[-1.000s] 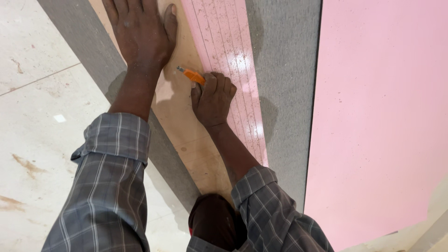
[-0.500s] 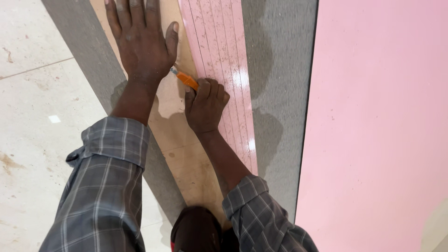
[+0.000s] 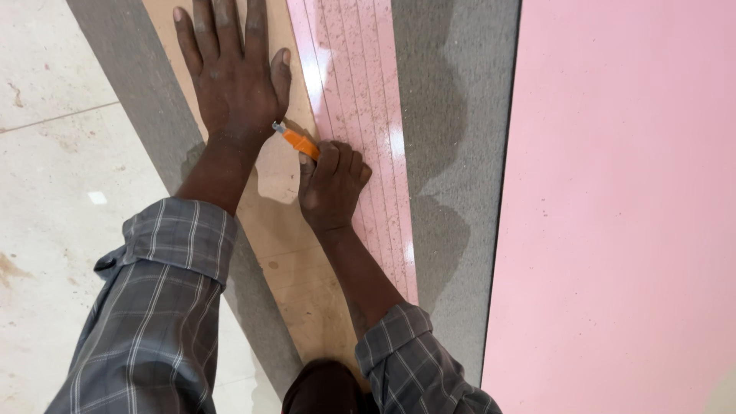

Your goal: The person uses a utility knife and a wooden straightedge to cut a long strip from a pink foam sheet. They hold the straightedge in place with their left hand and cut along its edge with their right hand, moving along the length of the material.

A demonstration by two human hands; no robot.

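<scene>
Seen from above, a person's two bare hands worked over long strips of sheet material that ran from the bottom centre of the frame toward the top.

The left hand (image 3: 234,73) lay flat in the upper left-centre, palm down, fingers spread and pointing toward the top edge. It pressed on a tan board strip (image 3: 295,264) and gripped nothing. Its thumb reached out toward the right, close to the edge of a glossy pink laminate strip (image 3: 360,84).

The right hand (image 3: 331,186) sat just below and to the right of the left one, near the middle of the frame. Its fingers were curled tightly around the rear of an orange utility knife (image 3: 297,141). The knife poked out from the top of the fist and angled up to the left. Its tip sat right beside the base of the left thumb, along the line where the tan board met the pink strip. Whether the tip touched the surface could not be told.

The pink laminate strip bore several thin lengthwise lines and a bright glare of reflected light. To its right lay a grey speckled surface (image 3: 448,115), and beyond that a large plain pink sheet (image 3: 621,207) filled the right side. A pale tiled floor (image 3: 54,153) showed at the left. Both forearms wore grey checked sleeves (image 3: 157,307), cuffs pushed up.
</scene>
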